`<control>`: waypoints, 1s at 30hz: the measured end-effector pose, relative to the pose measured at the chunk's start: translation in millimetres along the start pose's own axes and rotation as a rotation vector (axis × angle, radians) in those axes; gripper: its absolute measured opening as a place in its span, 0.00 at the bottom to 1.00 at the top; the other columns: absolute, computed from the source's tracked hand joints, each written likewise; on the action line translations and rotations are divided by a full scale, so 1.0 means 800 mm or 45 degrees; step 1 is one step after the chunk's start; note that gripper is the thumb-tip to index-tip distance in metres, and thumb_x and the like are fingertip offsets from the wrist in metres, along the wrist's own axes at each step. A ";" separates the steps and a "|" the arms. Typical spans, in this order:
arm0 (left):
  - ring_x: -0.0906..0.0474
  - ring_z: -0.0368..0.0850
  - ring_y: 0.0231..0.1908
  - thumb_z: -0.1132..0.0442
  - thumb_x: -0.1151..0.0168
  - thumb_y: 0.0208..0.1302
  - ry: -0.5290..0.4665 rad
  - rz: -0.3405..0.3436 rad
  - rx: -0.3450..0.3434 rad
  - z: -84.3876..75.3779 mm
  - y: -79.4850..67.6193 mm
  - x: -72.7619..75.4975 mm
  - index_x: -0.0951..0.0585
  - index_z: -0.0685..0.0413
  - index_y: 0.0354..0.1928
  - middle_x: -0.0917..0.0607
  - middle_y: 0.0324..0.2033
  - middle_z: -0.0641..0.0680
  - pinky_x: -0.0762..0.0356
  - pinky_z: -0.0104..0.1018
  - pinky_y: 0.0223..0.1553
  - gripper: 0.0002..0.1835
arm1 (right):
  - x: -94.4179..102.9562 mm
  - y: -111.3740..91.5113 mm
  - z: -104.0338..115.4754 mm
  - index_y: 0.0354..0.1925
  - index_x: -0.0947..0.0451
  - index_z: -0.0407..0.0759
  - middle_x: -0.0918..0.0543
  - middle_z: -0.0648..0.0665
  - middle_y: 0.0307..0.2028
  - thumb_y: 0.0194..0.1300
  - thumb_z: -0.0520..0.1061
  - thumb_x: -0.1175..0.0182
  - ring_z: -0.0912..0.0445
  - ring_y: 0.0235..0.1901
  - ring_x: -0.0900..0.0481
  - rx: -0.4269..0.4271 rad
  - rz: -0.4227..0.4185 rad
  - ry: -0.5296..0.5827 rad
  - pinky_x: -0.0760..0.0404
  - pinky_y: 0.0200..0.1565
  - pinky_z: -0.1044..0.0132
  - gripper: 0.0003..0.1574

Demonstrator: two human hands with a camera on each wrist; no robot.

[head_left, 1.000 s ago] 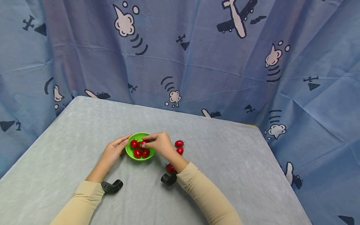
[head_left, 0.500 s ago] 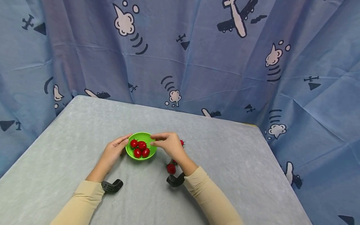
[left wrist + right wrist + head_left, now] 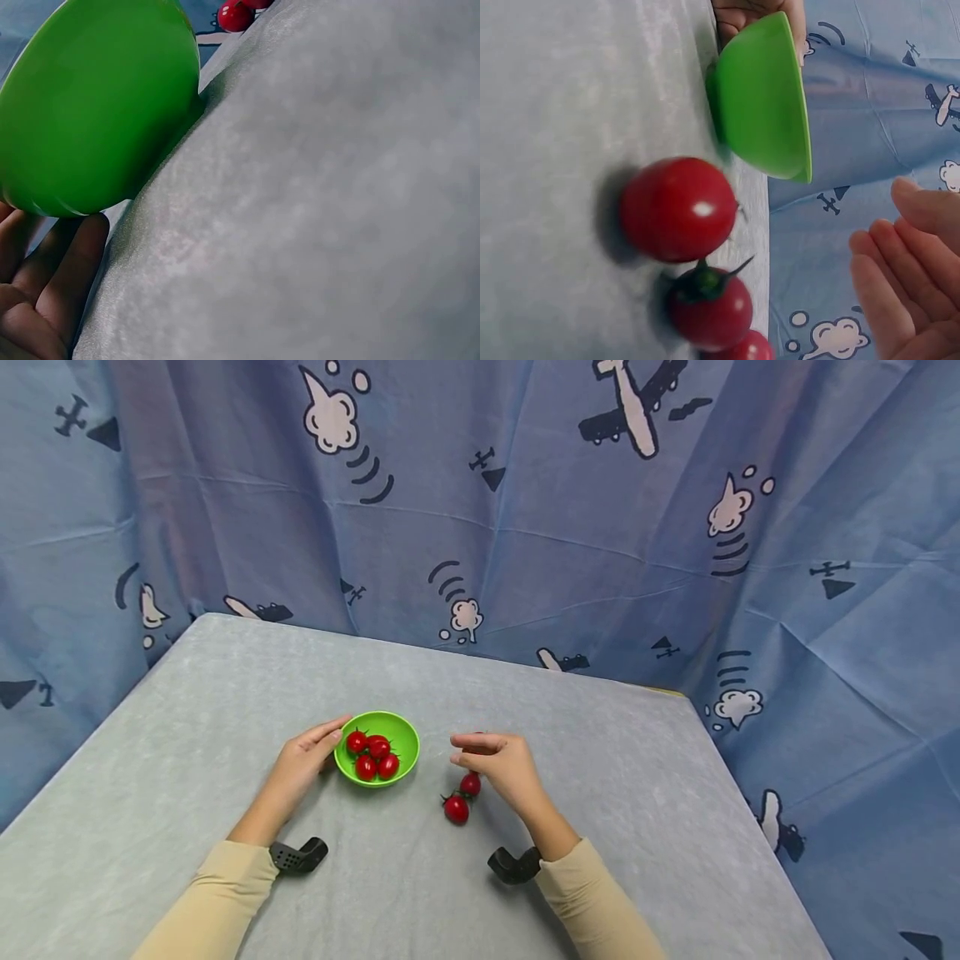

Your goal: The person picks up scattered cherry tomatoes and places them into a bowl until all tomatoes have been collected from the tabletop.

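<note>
Bowl (image 3: 405, 747) sits upright, facing upward, touching left hand (image 3: 298, 767).

Your left grip (image 3: 302, 764) points toward one o'clock, its partly hidden fingers (image 3: 79, 262) seemingly straight; your right grip (image 3: 504, 767) points toward ten o'clock, thumb (image 3: 468, 761) and fingers parted.

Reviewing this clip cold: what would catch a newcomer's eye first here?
Probably the bright green bowl left of centre on the pale tabletop, with red tomatoes inside and the left hand touching its left side. Next, the loose tomatoes to its right, beside the right hand. Behind everything hangs a blue curtain printed with cartoon planes.
</note>
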State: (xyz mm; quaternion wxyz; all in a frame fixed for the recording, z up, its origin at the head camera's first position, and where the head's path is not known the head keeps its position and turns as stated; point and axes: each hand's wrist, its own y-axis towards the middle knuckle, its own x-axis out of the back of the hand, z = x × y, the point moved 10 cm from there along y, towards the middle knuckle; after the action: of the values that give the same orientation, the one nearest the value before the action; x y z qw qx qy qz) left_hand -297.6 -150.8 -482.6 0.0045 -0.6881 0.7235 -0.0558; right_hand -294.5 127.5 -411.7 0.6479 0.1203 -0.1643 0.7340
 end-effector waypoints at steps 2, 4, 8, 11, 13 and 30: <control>0.29 0.15 0.50 0.47 0.48 0.76 -0.002 0.001 0.000 0.000 0.000 0.000 0.29 0.53 0.71 0.29 0.70 0.55 0.27 0.16 0.49 0.28 | 0.005 -0.004 -0.005 0.44 0.10 0.47 0.11 0.43 0.47 0.56 0.44 0.26 0.59 0.42 0.14 -0.017 -0.009 -0.016 0.17 0.51 0.59 0.15; 0.29 0.15 0.51 0.47 0.48 0.76 -0.005 0.002 0.002 0.000 0.000 0.000 0.29 0.53 0.71 0.29 0.70 0.55 0.27 0.15 0.49 0.28 | 0.010 -0.007 -0.010 0.43 0.10 0.47 0.10 0.45 0.45 0.56 0.44 0.26 0.58 0.45 0.16 -0.031 -0.027 -0.022 0.18 0.54 0.58 0.14; 0.30 0.15 0.51 0.47 0.48 0.76 -0.007 0.004 0.010 0.000 -0.001 0.000 0.30 0.52 0.71 0.29 0.71 0.54 0.27 0.15 0.50 0.28 | 0.019 -0.012 -0.017 0.43 0.10 0.47 0.10 0.45 0.44 0.55 0.42 0.25 0.55 0.51 0.18 -0.041 -0.070 -0.023 0.20 0.57 0.54 0.14; 0.30 0.14 0.51 0.47 0.48 0.76 -0.008 0.002 0.013 0.000 -0.001 0.000 0.30 0.52 0.71 0.30 0.71 0.55 0.28 0.15 0.50 0.28 | 0.023 -0.017 -0.022 0.43 0.10 0.47 0.10 0.45 0.43 0.55 0.42 0.25 0.54 0.54 0.18 -0.048 -0.079 -0.037 0.21 0.59 0.52 0.14; 0.30 0.14 0.51 0.47 0.48 0.76 -0.001 -0.001 0.013 0.000 -0.001 0.000 0.30 0.52 0.71 0.29 0.71 0.54 0.28 0.14 0.50 0.28 | 0.023 -0.022 -0.025 0.43 0.10 0.48 0.10 0.46 0.43 0.55 0.42 0.25 0.54 0.55 0.18 -0.057 -0.071 -0.033 0.21 0.59 0.52 0.14; 0.31 0.15 0.51 0.47 0.48 0.76 0.022 -0.014 0.011 0.000 0.000 0.001 0.29 0.52 0.70 0.29 0.70 0.54 0.27 0.15 0.50 0.28 | -0.006 -0.046 -0.048 0.47 0.12 0.40 0.11 0.42 0.46 0.54 0.42 0.24 0.51 0.52 0.15 -0.088 0.098 0.018 0.16 0.51 0.64 0.21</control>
State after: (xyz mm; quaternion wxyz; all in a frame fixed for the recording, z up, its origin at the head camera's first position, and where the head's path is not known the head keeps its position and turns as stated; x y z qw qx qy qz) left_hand -297.6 -151.9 -482.7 0.0009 -0.6916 0.7194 -0.0648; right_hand -255.7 142.5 -445.5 0.6241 0.0863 -0.1894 0.7531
